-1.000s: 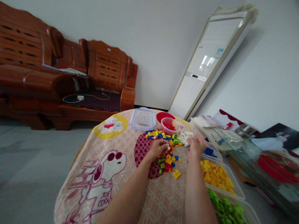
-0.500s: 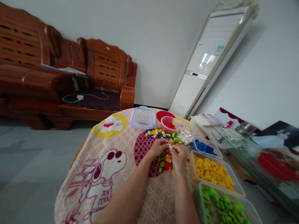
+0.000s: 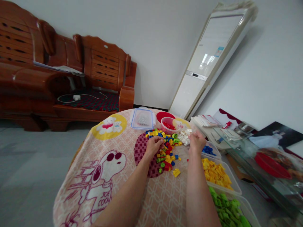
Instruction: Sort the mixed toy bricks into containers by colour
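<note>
Mixed coloured blocks [image 3: 168, 151] lie in a loose pile on the patterned tablecloth [image 3: 163, 198]. My left hand [image 3: 155, 145] is at the pile's left side with its fingers curled together; what it holds, if anything, is hidden. Beside the heap of white blocks [image 3: 184, 136], my right hand [image 3: 197, 140] has its fingers bent inward, and their contents cannot be made out. Behind the pile stands a round tub of red blocks [image 3: 168, 125]. Blue blocks [image 3: 208, 150], yellow blocks [image 3: 216, 173] and green blocks [image 3: 228, 206] fill clear boxes on the right.
A clear box with a blue-edged lid [image 3: 142, 119] is at the table's back, next to a red lid [image 3: 165, 116]. Right of the table is a glass shelf [image 3: 251, 157] with papers and a red basin. A wooden sofa [image 3: 101, 75] stands behind left.
My hands, together over the pile before, have parted. The right one has moved right to the white heap, the left one slightly left. The view has shifted a little, and more of the pile shows.
</note>
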The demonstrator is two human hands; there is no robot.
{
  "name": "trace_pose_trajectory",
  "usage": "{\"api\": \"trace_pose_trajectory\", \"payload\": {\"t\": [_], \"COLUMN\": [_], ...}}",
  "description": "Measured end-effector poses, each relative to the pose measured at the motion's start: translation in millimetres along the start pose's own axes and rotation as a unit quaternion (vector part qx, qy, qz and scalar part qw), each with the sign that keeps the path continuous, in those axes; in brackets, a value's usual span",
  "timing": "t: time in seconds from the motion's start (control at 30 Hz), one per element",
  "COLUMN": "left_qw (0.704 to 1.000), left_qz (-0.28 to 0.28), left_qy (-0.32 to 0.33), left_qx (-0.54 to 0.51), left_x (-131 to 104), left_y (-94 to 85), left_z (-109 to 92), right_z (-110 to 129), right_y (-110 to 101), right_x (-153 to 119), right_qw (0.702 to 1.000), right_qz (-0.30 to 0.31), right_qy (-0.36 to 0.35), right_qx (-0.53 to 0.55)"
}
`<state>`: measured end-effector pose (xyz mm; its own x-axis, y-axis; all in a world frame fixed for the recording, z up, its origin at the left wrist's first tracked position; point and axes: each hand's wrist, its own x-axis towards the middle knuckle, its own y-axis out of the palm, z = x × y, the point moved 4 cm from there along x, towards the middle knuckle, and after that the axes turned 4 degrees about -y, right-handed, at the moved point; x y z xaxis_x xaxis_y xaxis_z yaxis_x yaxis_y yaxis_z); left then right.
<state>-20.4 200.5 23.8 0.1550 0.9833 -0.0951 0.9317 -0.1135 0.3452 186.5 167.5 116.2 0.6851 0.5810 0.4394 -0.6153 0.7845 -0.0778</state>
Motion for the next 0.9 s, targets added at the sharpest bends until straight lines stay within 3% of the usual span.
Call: {"api": "trace_pose_trajectory", "payload": {"t": [0.13,0.23,0.43,0.57,0.7,0.8,0.9], "left_qw": [1.000,1.000,0.998,0.992,0.972,0.951,0.940], "left_qz": [-0.002,-0.001,0.004,0.013,0.015,-0.011,-0.058], "left_qy": [0.004,0.008,0.022,0.055,0.110,0.149,0.164], "left_qx": [0.013,0.020,0.066,0.115,0.207,0.269,0.293], "left_x": [-1,-4,-6,-7,-13,-18,-20], "left_y": [0.5,0.7,2.2,9.9,24.7,31.4,26.5], "left_z": [0,-1,-4,-5,-6,-8,-11], "right_z": [9,24,50,40,15,3,9], "right_y": [-23,-42,-92,-115,-123,-126,-122], "right_x": [-27,-52,-68,-71,-78,-82,-82], "right_qw": [1.000,0.997,0.978,0.961,0.948,0.945,0.935], "right_qz": [0.008,0.064,0.192,0.251,0.290,0.298,0.306], "right_qy": [0.015,0.022,-0.010,-0.012,-0.006,-0.013,-0.060], "right_qx": [0.011,0.035,-0.078,-0.118,-0.128,-0.137,-0.167]}}
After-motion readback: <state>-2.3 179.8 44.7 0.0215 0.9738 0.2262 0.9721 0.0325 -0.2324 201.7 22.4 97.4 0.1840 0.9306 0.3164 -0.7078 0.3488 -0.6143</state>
